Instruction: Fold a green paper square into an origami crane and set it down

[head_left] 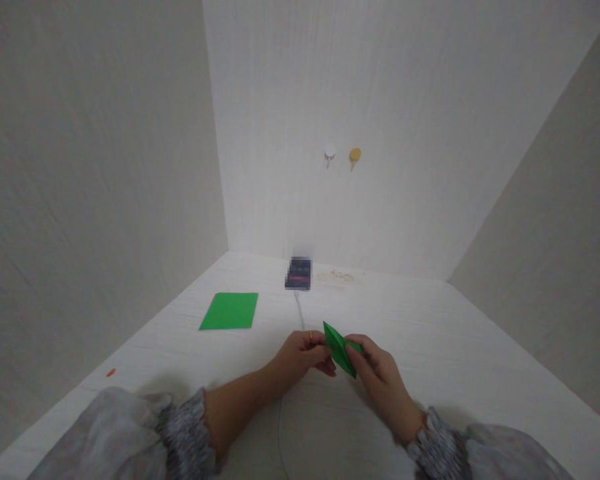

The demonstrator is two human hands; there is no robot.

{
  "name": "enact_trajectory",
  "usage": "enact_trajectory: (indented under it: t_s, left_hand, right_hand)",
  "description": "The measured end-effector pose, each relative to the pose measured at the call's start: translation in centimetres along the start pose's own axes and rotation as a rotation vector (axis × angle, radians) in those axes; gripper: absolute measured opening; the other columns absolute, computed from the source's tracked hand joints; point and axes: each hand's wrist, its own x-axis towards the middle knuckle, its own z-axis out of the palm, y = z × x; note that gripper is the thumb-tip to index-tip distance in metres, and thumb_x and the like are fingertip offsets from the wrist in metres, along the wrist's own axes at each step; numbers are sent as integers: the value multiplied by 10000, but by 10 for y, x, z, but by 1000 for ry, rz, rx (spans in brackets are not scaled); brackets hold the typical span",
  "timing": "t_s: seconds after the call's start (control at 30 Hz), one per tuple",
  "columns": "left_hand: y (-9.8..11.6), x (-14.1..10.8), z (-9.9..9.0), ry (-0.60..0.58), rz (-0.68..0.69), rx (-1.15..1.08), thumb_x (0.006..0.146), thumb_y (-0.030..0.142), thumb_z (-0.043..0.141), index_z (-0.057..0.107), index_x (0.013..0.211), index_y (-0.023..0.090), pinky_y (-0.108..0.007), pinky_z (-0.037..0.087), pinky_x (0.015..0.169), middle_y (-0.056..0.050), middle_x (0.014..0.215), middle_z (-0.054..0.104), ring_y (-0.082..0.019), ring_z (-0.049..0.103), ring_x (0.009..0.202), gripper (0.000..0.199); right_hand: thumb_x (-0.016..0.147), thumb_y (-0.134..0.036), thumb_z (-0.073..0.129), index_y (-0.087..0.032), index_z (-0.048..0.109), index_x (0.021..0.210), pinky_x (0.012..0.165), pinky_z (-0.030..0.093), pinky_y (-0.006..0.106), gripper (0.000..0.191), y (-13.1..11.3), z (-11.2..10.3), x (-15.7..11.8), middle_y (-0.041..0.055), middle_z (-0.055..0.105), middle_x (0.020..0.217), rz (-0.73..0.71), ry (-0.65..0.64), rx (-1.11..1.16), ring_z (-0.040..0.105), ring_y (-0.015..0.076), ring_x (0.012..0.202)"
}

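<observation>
A folded piece of green paper [338,349], pointed at its upper and lower ends, is held between my two hands above the white table. My left hand [310,353], with a ring on one finger, pinches its left side. On the right side, the thumb and fingers of my right hand [375,367] are closed on the paper. Flat on the table to the left lies a green square sheet [231,311], apart from both hands.
A dark, pixelated phone-like device [299,274] lies near the back wall. A white cable [300,310] runs from it toward the front, passing under my left arm. A small orange piece [111,373] is at the left edge. Two hooks [330,153] [355,155] are on the wall.
</observation>
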Motion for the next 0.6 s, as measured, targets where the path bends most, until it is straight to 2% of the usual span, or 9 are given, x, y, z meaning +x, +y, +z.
enact_trajectory:
  t_s: [0.27, 0.4, 0.6]
  left_hand:
    - [1, -3, -1, -21, 24, -17, 657, 307, 631, 622, 765, 105, -275, 474, 635, -26, 628, 620, -117, 580, 577, 230]
    - [1, -2, -1, -20, 33, -44, 637, 328, 655, 608, 715, 102, -276, 470, 626, -25, 614, 614, -116, 577, 570, 244]
    - [1, -1, 0, -3, 35, -4, 644, 367, 645, 584, 677, 101, -275, 458, 600, -24, 595, 602, -114, 563, 544, 275]
  right_hand:
    - [832, -336, 438, -161, 564, 839, 539, 407, 223, 216, 6, 2, 2, 12, 561, 662, 74, 21, 144, 499, 127, 600]
    - [818, -353, 457, -169, 547, 799, 520, 409, 226, 205, 5, 4, 2, 6, 554, 639, 93, 23, 257, 499, 125, 575]
    - [804, -347, 483, -169, 560, 764, 537, 418, 228, 199, 4, 4, 1, 6, 565, 647, 92, 5, 253, 514, 128, 591]
